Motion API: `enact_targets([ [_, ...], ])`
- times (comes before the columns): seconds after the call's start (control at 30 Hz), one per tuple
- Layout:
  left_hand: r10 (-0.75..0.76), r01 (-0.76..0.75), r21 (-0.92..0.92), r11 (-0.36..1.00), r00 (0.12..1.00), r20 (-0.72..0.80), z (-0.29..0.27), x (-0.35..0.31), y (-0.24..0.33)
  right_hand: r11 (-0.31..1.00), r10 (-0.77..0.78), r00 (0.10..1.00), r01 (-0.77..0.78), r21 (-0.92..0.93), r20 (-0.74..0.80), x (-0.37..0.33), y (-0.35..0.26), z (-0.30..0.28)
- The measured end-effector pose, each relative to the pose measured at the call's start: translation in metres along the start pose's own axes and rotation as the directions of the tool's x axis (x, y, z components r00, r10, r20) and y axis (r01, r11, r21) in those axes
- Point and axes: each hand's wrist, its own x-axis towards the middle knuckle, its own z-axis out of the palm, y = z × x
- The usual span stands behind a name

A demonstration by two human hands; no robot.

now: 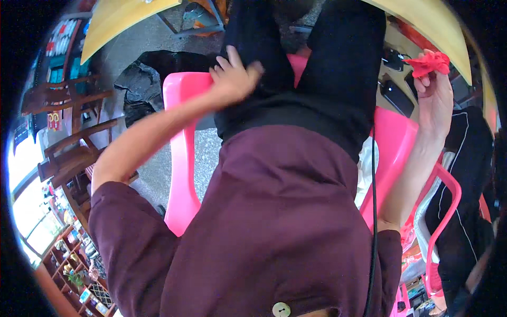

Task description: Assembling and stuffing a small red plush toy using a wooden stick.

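Observation:
My right hand (434, 98) is raised at the far right, beside the table edge. Its thumb and fingers pinch a crumpled, bright red piece of fabric (429, 64), whose exact kind I cannot make out. Over my left thigh, my left hand (235, 80) is slightly blurred, with its fingers apart and nothing visible in it. Black trousers (338, 58) cover my legs.
I sit on a pink plastic chair (182, 137). A yellow tabletop (119, 24) curves along the top. Wooden chairs (79, 153) stand at left. Someone in dark trousers (465, 211) is at right, near another pink chair (449, 203). A black cable (374, 211) crosses my front.

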Motion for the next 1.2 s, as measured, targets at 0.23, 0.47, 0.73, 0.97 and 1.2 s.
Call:
enact_targets([
  [0.23,0.918,-0.048,-0.951,0.305,0.282,0.280,-0.103,-0.080,0.092,1.000,0.015,0.999,-0.015,-0.015,-0.028,0.005,0.004,0.018],
  [0.47,0.959,-0.959,-0.150,-0.239,-0.209,-0.191,-0.028,-0.015,0.168,0.997,0.006,0.993,-0.015,-0.073,-0.121,-0.002,0.001,0.015],
  [0.73,0.601,-0.617,0.336,0.712,0.782,0.164,0.050,0.129,0.069,0.997,0.035,0.994,-0.041,-0.059,-0.102,0.007,0.013,0.017],
  [0.97,0.921,-0.623,-0.694,0.362,0.122,0.370,-0.191,0.033,0.127,0.988,-0.006,0.992,-0.013,-0.155,-0.123,-0.001,0.014,0.024],
  [1.2,0.959,-0.541,-0.841,0.021,0.247,-0.135,-0.248,-0.030,0.126,0.953,0.068,0.990,-0.102,-0.285,-0.126,-0.004,0.022,0.032],
])
